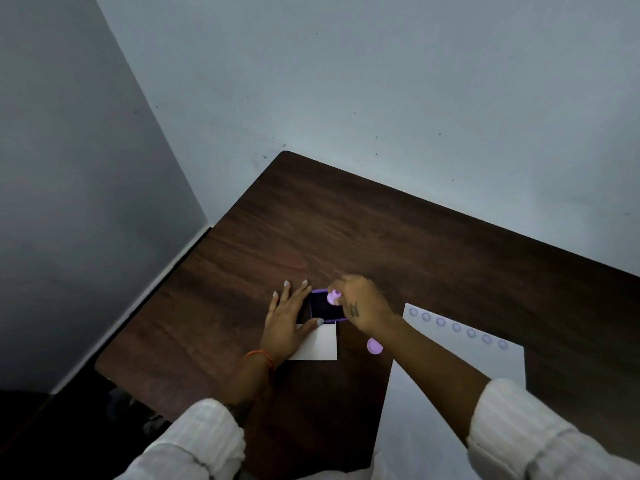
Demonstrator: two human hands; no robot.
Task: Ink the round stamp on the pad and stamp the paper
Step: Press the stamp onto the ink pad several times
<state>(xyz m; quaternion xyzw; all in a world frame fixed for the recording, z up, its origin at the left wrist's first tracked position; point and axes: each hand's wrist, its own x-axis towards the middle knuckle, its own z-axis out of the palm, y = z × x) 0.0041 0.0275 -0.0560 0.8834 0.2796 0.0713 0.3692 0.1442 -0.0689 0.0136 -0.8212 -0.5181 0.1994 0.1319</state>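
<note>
A purple-rimmed ink pad (323,308) with a dark inking surface lies open on the brown table (381,237). My right hand (362,303) grips a small lilac round stamp (333,297) and holds it down on the pad. My left hand (289,317) rests flat on the pad's left side, fingers spread, thumb at the pad's near edge. To the right lies a white paper (450,393) with a row of several round purple prints (457,327) along its far edge.
A white square card or lid (320,344) lies just in front of the pad, partly under my left hand. A lilac round cap (374,346) sits by my right wrist. Walls close in behind and to the left of the table.
</note>
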